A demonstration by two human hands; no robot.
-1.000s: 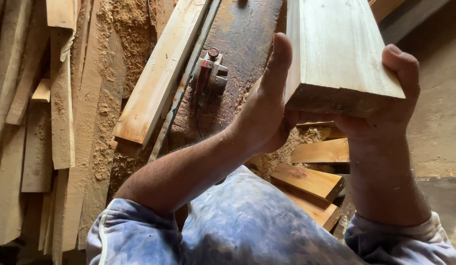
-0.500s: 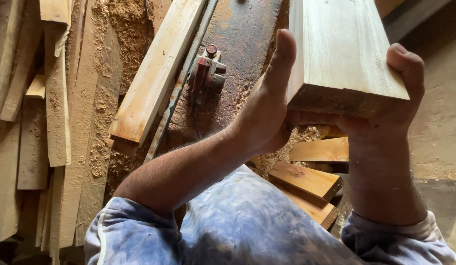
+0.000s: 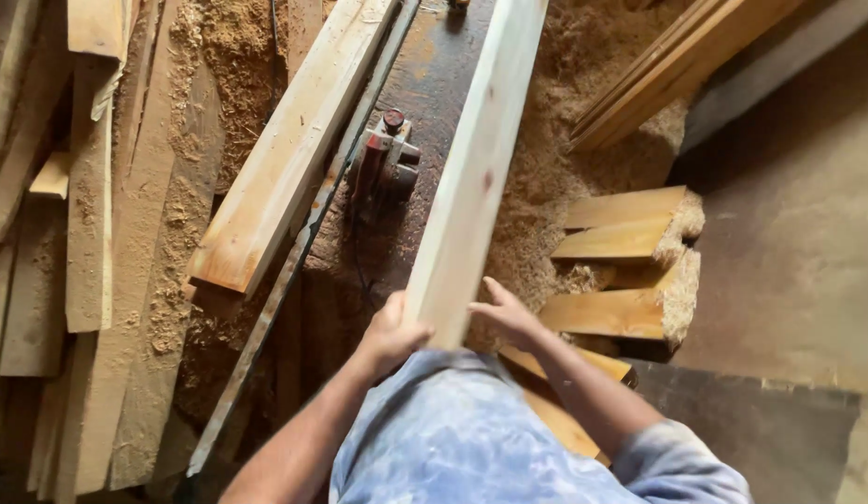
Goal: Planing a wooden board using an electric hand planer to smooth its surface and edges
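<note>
I hold a long pale wooden plank by its near end, and it runs away from me over the dark workbench. My left hand grips the plank's left side near the end. My right hand presses against its right side. An electric hand planer with a red knob lies on the bench just left of the plank.
A second plank lies diagonally on the bench's left, beside a thin metal strip. Rough boards and sawdust cover the left. Short wood offcuts sit in a sawdust heap at right, with more planks beyond.
The plank, held up close to the camera before, has come down and now stretches out along the bench. Both hands have lowered with it, still gripping its near end.
</note>
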